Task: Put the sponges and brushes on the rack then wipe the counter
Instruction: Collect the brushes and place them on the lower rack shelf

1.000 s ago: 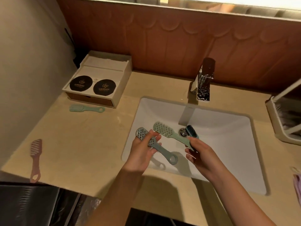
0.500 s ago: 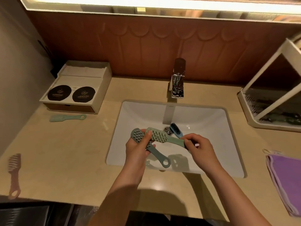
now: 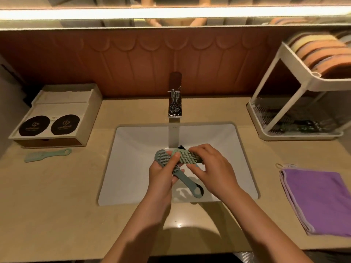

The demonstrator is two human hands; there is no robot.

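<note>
Both forearms reach forward from the bottom edge and meet over the sink [image 3: 133, 145]. The left hand [image 3: 161, 175] is palm-up with its fingers curled round the grey brush [image 3: 187, 182], gripping it just below the head. The handle slants down to the right, its looped end free. The left thumb lies against the head of the green brush [image 3: 187, 158]. The right hand [image 3: 212, 168] is knuckles-up and grasps that green brush from above, covering its handle. The two brush heads sit side by side, touching. The bristles of a black brush [image 3: 181, 148] show just behind them, under the faucet [image 3: 174, 103]. A mint brush [image 3: 47, 155] lies on the counter [image 3: 57, 196] in front of a box [image 3: 62, 111]. At the right stands the rack [image 3: 284, 59], with sponges [image 3: 321, 52] on its top tier. A purple cloth [image 3: 319, 202] lies folded nearer.
</note>
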